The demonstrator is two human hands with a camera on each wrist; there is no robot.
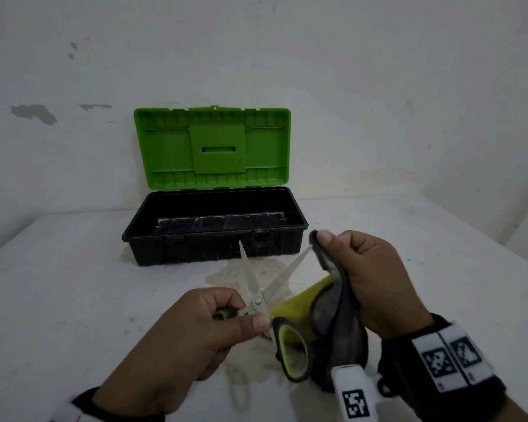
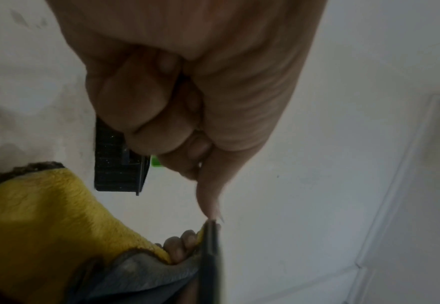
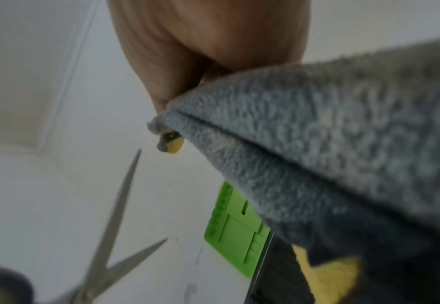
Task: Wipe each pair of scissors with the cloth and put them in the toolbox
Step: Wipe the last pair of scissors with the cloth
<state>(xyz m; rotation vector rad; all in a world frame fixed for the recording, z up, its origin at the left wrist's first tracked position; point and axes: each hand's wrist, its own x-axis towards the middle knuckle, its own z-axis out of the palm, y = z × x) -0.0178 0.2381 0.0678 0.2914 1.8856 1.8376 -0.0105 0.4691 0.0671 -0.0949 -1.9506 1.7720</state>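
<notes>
Head view: left hand (image 1: 189,336) grips scissors (image 1: 264,296) by handle, blades spread above table (image 1: 73,284); right hand (image 1: 369,278) pinches cloth (image 1: 333,318) at right blade tip. Wiping step, I judge. Toolbox (image 1: 214,229) open behind, no scissors visible inside.

Left wrist view: fingers (image 2: 140,98) clenched around handle.

Right wrist view: cloth (image 3: 317,144) near blades (image 3: 114,216). Next probably needs other blade wiped.

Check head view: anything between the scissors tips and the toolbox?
Nothing; bare stained table separates the open scissors from the toolbox, in the head view.
</notes>
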